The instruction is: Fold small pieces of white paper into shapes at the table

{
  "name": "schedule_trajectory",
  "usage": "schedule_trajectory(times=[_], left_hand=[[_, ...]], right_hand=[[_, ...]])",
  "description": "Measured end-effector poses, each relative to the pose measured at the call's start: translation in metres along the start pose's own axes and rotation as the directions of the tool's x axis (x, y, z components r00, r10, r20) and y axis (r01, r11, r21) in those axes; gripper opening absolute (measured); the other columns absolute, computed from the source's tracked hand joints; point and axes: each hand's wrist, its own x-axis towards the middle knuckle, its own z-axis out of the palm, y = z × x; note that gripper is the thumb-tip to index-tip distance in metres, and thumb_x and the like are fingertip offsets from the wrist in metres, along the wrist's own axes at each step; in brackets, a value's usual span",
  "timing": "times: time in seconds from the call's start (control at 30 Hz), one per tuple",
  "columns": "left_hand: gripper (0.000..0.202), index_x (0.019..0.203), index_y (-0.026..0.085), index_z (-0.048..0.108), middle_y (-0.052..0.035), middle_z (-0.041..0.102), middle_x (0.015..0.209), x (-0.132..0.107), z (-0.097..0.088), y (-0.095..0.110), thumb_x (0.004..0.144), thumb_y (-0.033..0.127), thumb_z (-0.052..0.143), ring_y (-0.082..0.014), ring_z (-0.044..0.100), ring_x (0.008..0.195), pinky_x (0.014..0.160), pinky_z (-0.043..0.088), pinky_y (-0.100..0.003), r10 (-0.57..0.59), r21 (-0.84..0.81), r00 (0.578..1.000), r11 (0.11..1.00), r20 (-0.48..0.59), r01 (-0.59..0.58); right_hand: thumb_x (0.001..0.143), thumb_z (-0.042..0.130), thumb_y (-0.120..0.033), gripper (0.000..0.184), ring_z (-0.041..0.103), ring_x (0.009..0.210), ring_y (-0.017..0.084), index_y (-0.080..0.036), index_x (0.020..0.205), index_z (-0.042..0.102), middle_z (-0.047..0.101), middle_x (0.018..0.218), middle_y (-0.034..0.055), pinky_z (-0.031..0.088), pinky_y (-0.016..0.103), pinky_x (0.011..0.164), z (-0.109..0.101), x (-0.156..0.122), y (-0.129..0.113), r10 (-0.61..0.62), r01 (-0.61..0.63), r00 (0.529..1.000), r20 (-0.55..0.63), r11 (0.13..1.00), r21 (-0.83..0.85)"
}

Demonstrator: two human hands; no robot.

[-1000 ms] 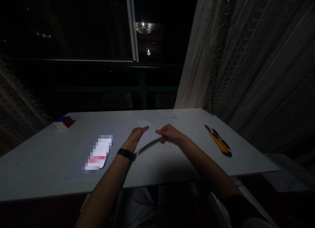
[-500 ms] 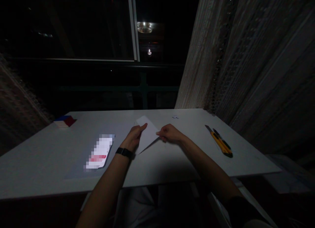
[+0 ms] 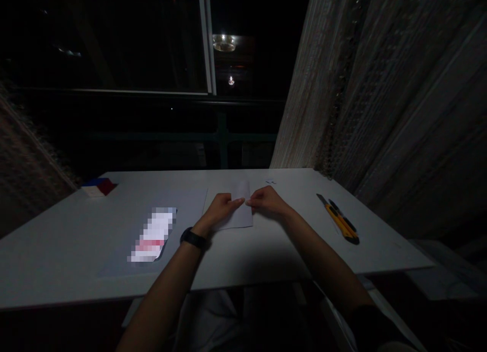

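The left hand [image 3: 221, 209] grips the white sheet of paper [image 3: 241, 217] from its left side, thumb laid across the top, probably to steady it; the right hand [image 3: 268, 201] has thumb and forefinger closed at the sheet's right edge, a light pinch that seems suited to guiding a thin edge; the paper is over the middle of the worktop [image 3: 289, 255], likely where both hands reach easily; the smartphone [image 3: 154, 238] lies to the left on a larger pale sheet [image 3: 194, 201], perhaps so its lit screen stays visible; the yellow utility knife [image 3: 342, 224] rests at the right, blade pointing away, apart from the hands
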Motion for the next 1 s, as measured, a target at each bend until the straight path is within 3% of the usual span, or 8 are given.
schedule_trajectory(times=[0.2,0.33,0.47,0.67,0.87,1.0], left_hand=[[0.029,0.076,0.011,0.07,-0.0014,0.067,0.067,0.0,0.002,-0.002,0.069,0.039,0.063,-0.0155,0.059,0.061,0.052,0.04,-0.021,0.219,0.168,0.974,0.964,-0.064,-0.205],[0.019,0.085,0.016,0.071,-0.0024,0.071,0.077,-0.004,0.002,-0.004,0.075,0.022,0.056,-0.0165,0.064,0.071,0.063,0.046,-0.023,0.379,0.271,0.921,0.899,-0.083,-0.345],[0.035,0.092,0.02,0.069,-0.0018,0.071,0.087,-0.007,0.001,-0.002,0.071,0.003,0.047,-0.0151,0.066,0.08,0.075,0.048,-0.025,0.492,0.309,0.868,0.837,-0.064,-0.451],[0.037,0.093,0.021,0.069,-0.0013,0.071,0.089,-0.009,0.001,0.001,0.07,0.001,0.048,-0.0151,0.066,0.08,0.075,0.05,-0.025,0.584,0.36,0.807,0.775,-0.091,-0.52],[0.033,0.09,0.022,0.069,-0.0002,0.071,0.086,-0.008,0.004,0.001,0.072,0.003,0.049,-0.0146,0.066,0.078,0.074,0.05,-0.024,0.55,0.296,0.828,0.813,-0.111,-0.501],[0.022,0.088,0.021,0.07,-0.0017,0.071,0.084,-0.009,0.006,0.005,0.075,0.014,0.053,-0.0154,0.066,0.076,0.072,0.05,-0.025,0.474,0.228,0.872,0.868,-0.118,-0.441]], right_hand=[[0.056,0.071,-0.03,0.02,0.058,0.051,0.014,-0.011,0.059,0.068,0.065,0.055,0.0036,0.043,0.025,0.051,-0.005,0.0,-0.006,-0.145,0.13,0.983,-0.113,0.983,-0.131],[0.059,0.068,-0.021,0.01,0.062,0.057,0.016,-0.014,0.064,0.071,0.068,0.061,0.0029,0.046,0.025,0.056,-0.005,-0.005,-0.013,-0.243,0.21,0.96,-0.139,0.954,-0.215],[0.064,0.061,-0.012,0.012,0.066,0.067,0.017,-0.017,0.068,0.072,0.071,0.069,0.0041,0.051,0.026,0.066,-0.003,-0.011,-0.021,-0.406,0.35,0.899,-0.166,0.892,-0.287],[0.067,0.061,-0.013,0.014,0.067,0.074,0.018,-0.021,0.069,0.072,0.072,0.078,0.0037,0.052,0.028,0.073,-0.003,-0.017,-0.032,-0.556,0.488,0.815,-0.165,0.811,-0.324],[0.066,0.059,-0.009,0.018,0.067,0.067,0.016,-0.02,0.068,0.072,0.071,0.069,0.0026,0.053,0.025,0.066,-0.001,-0.019,-0.035,-0.557,0.48,0.81,-0.183,0.809,-0.339],[0.066,0.062,-0.013,0.012,0.067,0.069,0.016,-0.019,0.069,0.072,0.072,0.072,0.0031,0.052,0.025,0.067,0.0,-0.021,-0.038,-0.524,0.462,0.83,-0.192,0.838,-0.292]])
